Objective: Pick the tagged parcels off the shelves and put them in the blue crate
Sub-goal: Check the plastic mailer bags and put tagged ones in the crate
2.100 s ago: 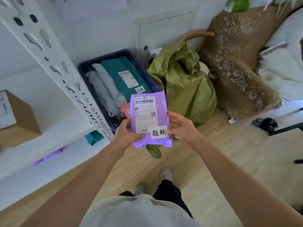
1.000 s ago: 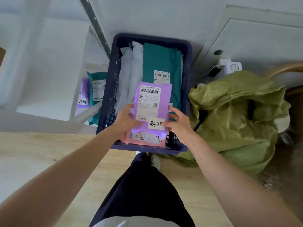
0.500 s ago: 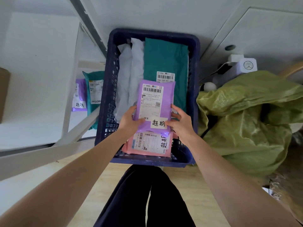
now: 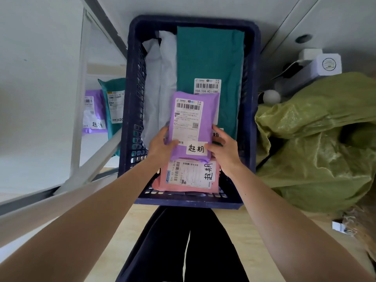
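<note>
A purple parcel (image 4: 193, 110) with a white handwritten tag is inside the blue crate (image 4: 132, 98), over a pink tagged parcel (image 4: 189, 178) and a teal parcel (image 4: 209, 55). My left hand (image 4: 160, 145) grips its lower left edge, thumb on the label. My right hand (image 4: 221, 147) holds its lower right edge by the fingertips. White parcels (image 4: 160, 78) lie along the crate's left side. On the low shelf to the left sit another purple tagged parcel (image 4: 93, 110) and a teal parcel (image 4: 114, 102).
White shelf unit (image 4: 40, 98) with a slanted post (image 4: 87, 171) stands left of the crate. A large green woven sack (image 4: 317, 139) lies right of it, with a white device (image 4: 317, 66) by the wall. Wooden floor and my dark trouser legs are below.
Both hands carried the purple parcel from above the floor to over the crate and lowered it onto the parcels inside. My view tilted down over the crate.
</note>
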A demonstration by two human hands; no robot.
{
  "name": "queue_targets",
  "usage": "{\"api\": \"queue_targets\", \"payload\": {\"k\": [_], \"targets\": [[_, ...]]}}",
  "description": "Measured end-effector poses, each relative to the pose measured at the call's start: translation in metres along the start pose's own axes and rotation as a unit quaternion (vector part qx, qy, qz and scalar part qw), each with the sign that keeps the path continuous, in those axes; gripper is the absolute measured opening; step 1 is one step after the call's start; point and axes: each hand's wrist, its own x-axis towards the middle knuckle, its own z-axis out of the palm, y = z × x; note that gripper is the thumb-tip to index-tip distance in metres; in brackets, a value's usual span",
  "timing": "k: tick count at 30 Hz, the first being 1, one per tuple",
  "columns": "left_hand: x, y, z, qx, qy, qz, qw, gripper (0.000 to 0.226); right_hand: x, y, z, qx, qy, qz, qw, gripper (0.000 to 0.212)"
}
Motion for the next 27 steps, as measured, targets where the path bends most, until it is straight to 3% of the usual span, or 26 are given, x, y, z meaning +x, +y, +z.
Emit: {"api": "queue_targets", "payload": {"k": [9,27], "targets": [[0.020,-0.017,0.001,-0.020,0.043,-0.027,0.999,0.017,0.010,0.006,0.004,-0.009,0.003,0.028,1.000,0.063],[-0.001,-0.004,-0.003,-0.064,-0.012,-0.029,0.997,0.029,-0.001,-0.005,-0.016,0.025,0.009,0.051,0.998,0.055]]}}
